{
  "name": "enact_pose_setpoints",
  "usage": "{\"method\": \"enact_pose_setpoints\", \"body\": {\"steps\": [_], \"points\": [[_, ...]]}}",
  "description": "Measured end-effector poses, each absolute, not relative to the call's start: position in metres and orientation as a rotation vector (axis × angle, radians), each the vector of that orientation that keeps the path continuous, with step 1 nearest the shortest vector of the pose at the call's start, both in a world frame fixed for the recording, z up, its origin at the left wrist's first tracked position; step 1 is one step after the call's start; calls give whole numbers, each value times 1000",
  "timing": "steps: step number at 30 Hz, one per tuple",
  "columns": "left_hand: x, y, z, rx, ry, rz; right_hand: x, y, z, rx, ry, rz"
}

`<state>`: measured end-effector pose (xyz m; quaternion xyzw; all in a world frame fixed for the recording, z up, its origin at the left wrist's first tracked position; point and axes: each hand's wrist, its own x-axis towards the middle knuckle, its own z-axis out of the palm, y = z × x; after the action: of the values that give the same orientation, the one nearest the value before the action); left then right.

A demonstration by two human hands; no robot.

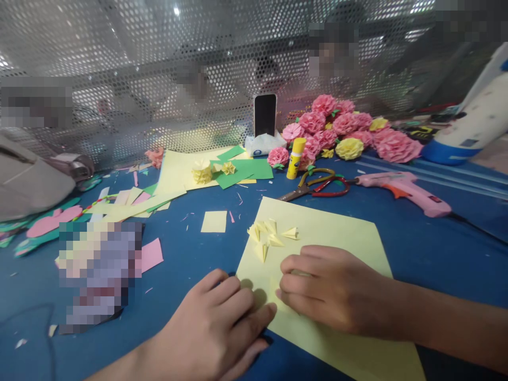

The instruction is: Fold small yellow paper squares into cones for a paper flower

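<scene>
Over a large pale yellow sheet (357, 238), my right hand (337, 286) is closed, its fingertips pinching a small piece of yellow paper (274, 286) that is mostly covered. Close beside it on the left, my left hand (226, 317) has curled fingers, with one fingertip near the lower edge of that piece. What the left fingers grip, if anything, is hidden. Just beyond my hands, several small folded yellow paper cones (275, 241) lie loose on the sheet. A flat yellow paper square (214, 221) rests on the blue table left of it.
Behind the sheet are scissors (313, 185), a yellow glue stick (296, 159) and a pink glue gun (408, 190) with its cord. Pink paper flowers (325, 124) are heaped near a propped phone (265, 115). Paper scraps (138, 206) and green sheets (246, 172) lie left.
</scene>
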<state>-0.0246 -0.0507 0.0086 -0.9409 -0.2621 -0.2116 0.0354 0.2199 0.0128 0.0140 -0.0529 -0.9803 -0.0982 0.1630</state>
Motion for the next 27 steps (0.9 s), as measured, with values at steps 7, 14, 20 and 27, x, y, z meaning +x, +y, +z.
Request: {"method": "enact_pose_setpoints", "body": {"steps": [7,14,20,27], "points": [[-24,-50,8,-2910,-798,-663,223,15,18,-220,-2820,-128],[-23,-48,2,-2843,-686,-681,221,10,21,-273,-2819,-131],[-21,-49,7,-2843,-730,-702,220,6,12,-446,-2790,-55],[-28,-47,15,-2969,-735,-597,226,24,14,-353,-2738,198]]}}
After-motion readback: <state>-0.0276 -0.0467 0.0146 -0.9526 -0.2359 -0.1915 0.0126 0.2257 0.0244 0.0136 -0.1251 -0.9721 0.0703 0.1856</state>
